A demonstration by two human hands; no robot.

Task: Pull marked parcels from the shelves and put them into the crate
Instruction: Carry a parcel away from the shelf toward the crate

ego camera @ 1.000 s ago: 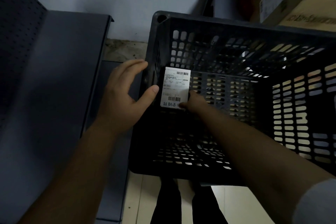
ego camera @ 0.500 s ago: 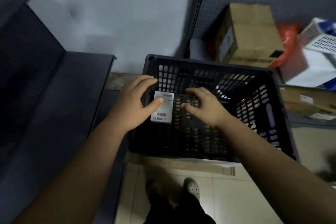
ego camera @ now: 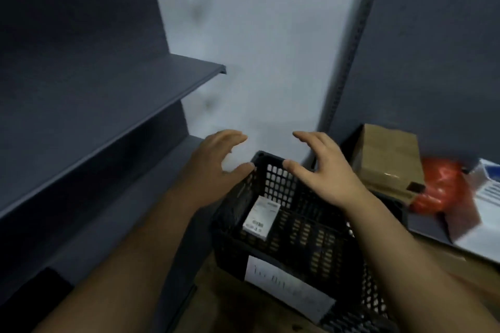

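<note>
We count one parcel (ego camera: 261,217) in the one crate (ego camera: 276,181). It sits by the left wall with its long axis running away from us and its barcode end nearest. Our left hand (ego camera: 216,165) and right hand (ego camera: 324,173) hover apart over the far rim, both empty, fingers spread. The label print is blurred. Our right forearm hides part of the crate. One cardboard box (ego camera: 387,159) and one smeared red bag (ego camera: 438,186) sit to the right.

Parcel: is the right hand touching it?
Apart. Head view: the right hand hovers open above the crate; its wall shows between the hand and the parcel.
</note>
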